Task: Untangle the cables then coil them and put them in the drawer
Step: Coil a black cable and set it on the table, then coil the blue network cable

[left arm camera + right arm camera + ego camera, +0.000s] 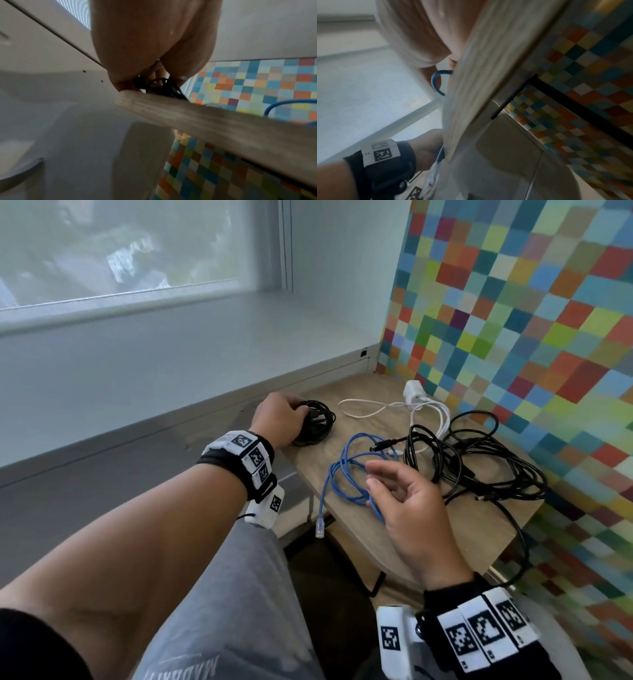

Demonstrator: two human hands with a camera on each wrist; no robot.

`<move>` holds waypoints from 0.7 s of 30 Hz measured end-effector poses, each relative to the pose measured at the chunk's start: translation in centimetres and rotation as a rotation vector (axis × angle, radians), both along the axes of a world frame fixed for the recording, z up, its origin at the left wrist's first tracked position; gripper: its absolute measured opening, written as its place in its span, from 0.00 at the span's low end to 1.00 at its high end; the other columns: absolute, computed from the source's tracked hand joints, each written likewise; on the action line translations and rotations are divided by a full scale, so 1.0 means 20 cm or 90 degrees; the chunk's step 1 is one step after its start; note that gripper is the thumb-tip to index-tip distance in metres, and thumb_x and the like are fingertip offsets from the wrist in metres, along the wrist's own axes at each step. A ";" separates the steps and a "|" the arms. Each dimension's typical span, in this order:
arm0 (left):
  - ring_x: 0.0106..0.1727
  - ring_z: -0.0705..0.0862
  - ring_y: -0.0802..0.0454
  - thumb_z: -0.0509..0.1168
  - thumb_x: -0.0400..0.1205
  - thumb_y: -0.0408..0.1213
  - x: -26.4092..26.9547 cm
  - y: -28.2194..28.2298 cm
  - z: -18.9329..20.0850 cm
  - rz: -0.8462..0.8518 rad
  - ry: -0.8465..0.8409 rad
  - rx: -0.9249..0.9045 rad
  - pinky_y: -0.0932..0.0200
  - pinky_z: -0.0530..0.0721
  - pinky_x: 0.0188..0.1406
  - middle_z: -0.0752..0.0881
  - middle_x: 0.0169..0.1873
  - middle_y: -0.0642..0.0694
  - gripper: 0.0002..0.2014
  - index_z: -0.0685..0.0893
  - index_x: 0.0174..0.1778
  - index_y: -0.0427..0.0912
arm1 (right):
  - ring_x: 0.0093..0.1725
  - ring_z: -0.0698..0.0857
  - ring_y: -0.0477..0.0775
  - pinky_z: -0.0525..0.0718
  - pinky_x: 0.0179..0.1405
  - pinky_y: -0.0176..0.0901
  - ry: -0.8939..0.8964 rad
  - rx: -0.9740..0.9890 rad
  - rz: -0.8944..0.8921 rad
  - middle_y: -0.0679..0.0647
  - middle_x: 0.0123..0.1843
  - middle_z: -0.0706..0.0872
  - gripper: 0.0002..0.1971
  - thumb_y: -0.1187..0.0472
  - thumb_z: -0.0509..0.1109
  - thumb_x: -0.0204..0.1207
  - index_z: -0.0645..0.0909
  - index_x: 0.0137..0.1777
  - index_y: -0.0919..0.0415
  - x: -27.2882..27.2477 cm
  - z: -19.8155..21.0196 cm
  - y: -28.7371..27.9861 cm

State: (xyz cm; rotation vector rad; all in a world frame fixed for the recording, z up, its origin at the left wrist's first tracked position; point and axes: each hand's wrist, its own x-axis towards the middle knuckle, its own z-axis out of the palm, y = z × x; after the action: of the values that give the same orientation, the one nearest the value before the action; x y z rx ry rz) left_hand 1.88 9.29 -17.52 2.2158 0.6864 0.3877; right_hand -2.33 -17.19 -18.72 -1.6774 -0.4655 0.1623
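On table [479, 525]: coiled black cable [317, 422], left hand [279, 417].

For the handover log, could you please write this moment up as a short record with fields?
surface: wooden table by a multicoloured tiled wall
left hand: grips the coiled black cable at the table's far left
right hand: fingers loosely spread over the blue cable, no firm grip visible
blue cable: loose loops, one plug hanging off the near edge
black tangle: uncoiled, on the right
white cable: uncoiled, with charger, at the back
drawer: not visible
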 end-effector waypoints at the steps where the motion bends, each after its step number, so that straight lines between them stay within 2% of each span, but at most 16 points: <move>1: 0.59 0.88 0.46 0.65 0.87 0.43 0.01 0.00 0.00 -0.003 0.003 0.015 0.50 0.86 0.65 0.93 0.55 0.48 0.13 0.92 0.63 0.52 | 0.61 0.90 0.44 0.89 0.65 0.48 0.002 0.005 0.001 0.44 0.58 0.93 0.12 0.65 0.75 0.83 0.90 0.61 0.49 0.00 0.00 -0.01; 5: 0.64 0.86 0.50 0.67 0.87 0.45 0.02 0.01 -0.01 0.009 -0.024 0.016 0.56 0.82 0.69 0.91 0.61 0.50 0.14 0.90 0.67 0.49 | 0.61 0.90 0.46 0.89 0.65 0.54 0.004 0.016 0.000 0.45 0.58 0.93 0.12 0.65 0.75 0.83 0.90 0.61 0.49 0.01 -0.02 -0.01; 8: 0.57 0.87 0.57 0.67 0.87 0.46 0.01 0.02 -0.01 0.032 -0.087 -0.073 0.59 0.83 0.60 0.90 0.52 0.57 0.13 0.90 0.65 0.48 | 0.61 0.91 0.47 0.90 0.64 0.56 -0.003 0.018 0.001 0.46 0.57 0.93 0.11 0.64 0.74 0.83 0.90 0.61 0.49 0.01 -0.02 -0.01; 10: 0.54 0.85 0.60 0.65 0.89 0.46 -0.01 0.03 -0.01 0.053 -0.138 -0.125 0.62 0.80 0.54 0.88 0.48 0.61 0.13 0.89 0.65 0.48 | 0.61 0.91 0.48 0.91 0.63 0.59 -0.004 0.020 0.004 0.46 0.57 0.93 0.11 0.64 0.74 0.83 0.90 0.61 0.48 0.01 -0.03 -0.02; 14: 0.63 0.85 0.59 0.63 0.89 0.44 -0.10 0.08 -0.04 0.092 -0.225 -0.169 0.57 0.81 0.68 0.90 0.57 0.57 0.14 0.90 0.65 0.47 | 0.61 0.91 0.49 0.91 0.61 0.63 -0.009 0.026 0.008 0.47 0.57 0.93 0.11 0.64 0.74 0.84 0.90 0.61 0.48 0.02 -0.04 -0.02; 16: 0.62 0.85 0.62 0.63 0.88 0.40 -0.17 0.08 -0.05 0.107 -0.256 -0.168 0.55 0.82 0.70 0.90 0.57 0.58 0.13 0.90 0.64 0.48 | 0.61 0.91 0.50 0.91 0.61 0.63 -0.008 0.031 0.007 0.47 0.57 0.93 0.11 0.64 0.74 0.84 0.90 0.61 0.48 0.02 -0.04 -0.02; 19: 0.60 0.86 0.65 0.65 0.87 0.38 -0.27 0.05 -0.06 0.107 -0.277 -0.139 0.56 0.84 0.68 0.89 0.56 0.61 0.12 0.89 0.62 0.52 | 0.60 0.91 0.51 0.91 0.61 0.65 -0.006 0.046 0.006 0.48 0.57 0.93 0.11 0.65 0.74 0.84 0.90 0.61 0.49 0.02 -0.04 -0.02; 21: 0.52 0.88 0.64 0.66 0.86 0.38 -0.34 0.00 -0.05 0.097 -0.283 -0.141 0.55 0.89 0.59 0.90 0.54 0.61 0.10 0.89 0.59 0.55 | 0.60 0.91 0.51 0.91 0.61 0.65 -0.004 0.050 0.006 0.49 0.57 0.93 0.11 0.66 0.73 0.84 0.90 0.61 0.50 0.02 -0.04 -0.02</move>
State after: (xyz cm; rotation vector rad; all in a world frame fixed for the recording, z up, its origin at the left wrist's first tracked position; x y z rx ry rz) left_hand -4.83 9.29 -18.52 1.7894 0.6205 0.8123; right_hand -1.96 -17.59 -19.57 -1.5993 -0.4785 0.1435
